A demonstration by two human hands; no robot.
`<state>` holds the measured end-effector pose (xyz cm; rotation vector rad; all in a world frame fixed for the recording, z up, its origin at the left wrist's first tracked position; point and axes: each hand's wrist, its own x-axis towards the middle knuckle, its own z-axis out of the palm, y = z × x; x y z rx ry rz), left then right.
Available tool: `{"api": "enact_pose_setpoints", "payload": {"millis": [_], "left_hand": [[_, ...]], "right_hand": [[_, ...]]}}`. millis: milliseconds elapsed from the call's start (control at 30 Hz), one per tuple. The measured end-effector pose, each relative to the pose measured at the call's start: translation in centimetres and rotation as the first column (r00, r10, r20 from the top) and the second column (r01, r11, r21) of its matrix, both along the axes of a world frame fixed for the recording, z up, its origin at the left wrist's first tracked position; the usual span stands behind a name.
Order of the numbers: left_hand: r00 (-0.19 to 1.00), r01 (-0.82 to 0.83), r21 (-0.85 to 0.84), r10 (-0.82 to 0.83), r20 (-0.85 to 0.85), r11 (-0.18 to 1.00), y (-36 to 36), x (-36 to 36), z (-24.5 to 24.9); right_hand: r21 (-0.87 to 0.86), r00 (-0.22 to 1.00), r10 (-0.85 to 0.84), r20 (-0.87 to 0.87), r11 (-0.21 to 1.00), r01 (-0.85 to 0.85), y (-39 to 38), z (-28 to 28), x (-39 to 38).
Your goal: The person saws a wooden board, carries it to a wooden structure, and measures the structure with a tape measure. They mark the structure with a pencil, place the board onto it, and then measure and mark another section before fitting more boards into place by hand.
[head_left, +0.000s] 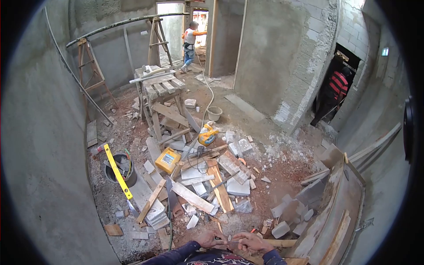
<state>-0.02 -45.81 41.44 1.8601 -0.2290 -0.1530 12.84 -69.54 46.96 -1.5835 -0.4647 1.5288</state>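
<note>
Both hands are low in the head view, close together in front of the person's dark shirt. My left hand (209, 238) has its fingers closed at their tips. My right hand (253, 242) is also closed, its fingers pinched toward the left hand. Something small and thin (232, 241) spans the gap between them; it is too small to name. Below and ahead of the hands lie broken boards and pale blocks, with a hand saw (176, 206) to the left and a white block (281, 229) to the right.
A yellow level (117, 171) rests across a black bucket (130, 176). Further on are a yellow jerrycan (168, 160), a wooden trestle (161, 86), a grey bucket (215, 113) and a ladder (92, 66). One person (189, 42) stands by the doorway, another (338, 86) in the right opening. Boards lean at right.
</note>
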Motion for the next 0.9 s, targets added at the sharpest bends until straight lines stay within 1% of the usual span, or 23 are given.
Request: {"api": "enact_pose_setpoints", "payload": {"millis": [33, 67, 100, 133, 200, 233, 267, 300, 333, 400, 433, 467, 500, 533, 600, 633, 667, 733, 767, 800, 833, 867, 900], "left_hand": [[0.998, -0.045, -0.032, 0.043, -0.053, 0.998, 0.6, -0.2, -0.6], [0.990, -0.091, -0.064, 0.084, -0.112, 0.994, 1.1, -0.4, -0.7], [0.983, -0.101, -0.125, 0.080, -0.164, 0.987, 1.7, -0.5, -0.7], [0.982, -0.102, -0.125, 0.080, -0.171, 0.987, 2.1, -0.6, -0.7], [0.965, -0.208, -0.268, 0.151, -0.216, 0.941, 2.7, -0.5, -0.7], [0.964, -0.208, -0.262, 0.152, -0.217, 0.942, 2.8, -0.5, -0.5], [0.933, -0.286, -0.270, 0.202, -0.299, 0.919, 2.7, -0.6, 0.1], [0.893, -0.363, -0.271, 0.249, -0.376, 0.891, 2.8, -0.4, 0.7], [0.895, -0.362, -0.267, 0.252, -0.369, 0.893, 2.9, -0.2, 0.8], [0.832, -0.491, -0.363, 0.303, -0.464, 0.792, 2.5, 0.0, 0.8], [0.834, -0.489, -0.361, 0.304, -0.460, 0.794, 2.2, 0.0, 0.9], [0.810, -0.532, -0.384, 0.321, -0.490, 0.755, 2.0, 0.2, 1.0], [0.786, -0.572, -0.404, 0.337, -0.518, 0.714, 1.9, 0.4, 1.0], [0.791, -0.569, -0.394, 0.348, -0.504, 0.722, 1.7, 0.4, 0.9], [0.815, -0.555, -0.418, 0.368, -0.448, 0.719, 1.4, 1.3, -0.6], [0.788, -0.596, -0.583, 0.264, -0.556, 0.552, 1.0, 1.6, -2.3], [0.792, -0.591, -0.580, 0.268, -0.548, 0.560, 1.2, 2.3, -2.1], [0.794, -0.597, -0.679, 0.190, -0.577, 0.427, 0.4, 2.9, -1.9], [0.849, -0.496, -0.358, 0.355, -0.391, 0.791, 0.6, 3.1, -0.6], [0.770, -0.629, -0.697, 0.151, -0.621, 0.343, -1.0, 4.3, 0.9], [0.792, -0.600, -0.726, 0.127, -0.596, 0.336, -1.5, 4.7, -0.8], [0.796, -0.598, -0.742, 0.122, -0.593, 0.303, -2.1, 5.0, -0.4], [0.799, -0.593, -0.744, 0.112, -0.591, 0.306, -2.2, 5.0, -0.6]], "right_hand": [[0.000, 1.000, 0.006, -0.002, 1.000, -0.006, 0.4, 0.0, 0.4], [0.037, 0.999, -0.045, -0.025, 0.998, 0.046, 1.0, 1.1, 0.8], [0.072, 0.994, -0.096, -0.050, 0.992, 0.099, 1.6, 1.7, 1.0], [0.071, 0.994, -0.095, -0.056, 0.993, 0.099, 2.1, 1.6, 1.3], [0.058, 0.975, -0.176, -0.134, 0.981, 0.185, 3.2, 0.5, 1.8], [0.029, 0.960, -0.221, -0.171, 0.973, 0.229, 4.0, 0.1, 1.8], [0.036, 0.960, -0.220, -0.172, 0.973, 0.229, 4.6, -1.1, 2.0], [0.029, 0.971, -0.199, -0.129, 0.978, 0.204, 5.2, -2.6, 2.2], [0.021, 0.980, -0.178, -0.085, 0.983, 0.180, 5.6, -3.7, 2.4], [0.038, 0.982, -0.185, -0.044, 0.982, 0.186, 7.1, -3.2, 1.8], [0.012, 0.988, -0.119, 0.094, 0.993, 0.118, 7.8, -2.7, 1.4], [-0.019, 0.972, -0.049, 0.231, 0.998, 0.054, 8.5, -2.3, 1.2], [0.151, 0.880, -0.099, 0.465, 0.988, 0.031, 9.0, -2.1, 0.7], [0.171, 0.876, -0.108, 0.470, 0.985, 0.029, 9.3, -2.7, 0.1], [0.112, 0.831, -0.179, 0.526, 0.984, 0.141, 9.6, -4.8, -0.1], [0.113, 0.832, -0.170, 0.527, 0.985, 0.130, 9.6, -5.8, 0.1], [0.125, 0.829, -0.178, 0.531, 0.983, 0.132, 9.7, -5.6, 0.3], [0.188, 0.714, -0.227, 0.663, 0.973, 0.135, 9.4, -5.3, -0.2], [0.145, 0.718, -0.201, 0.666, 0.980, 0.139, 9.5, -4.0, -0.1], [0.120, 0.745, -0.186, 0.640, 0.983, 0.143, 8.5, -4.6, -0.2], [0.213, 0.663, -0.274, 0.697, 0.961, 0.174, 8.6, -6.2, 0.4], [0.307, 0.570, -0.362, 0.738, 0.932, 0.195, 8.3, -6.9, 0.4], [0.289, 0.590, -0.352, 0.727, 0.936, 0.202, 7.6, -5.5, 0.4]]}}
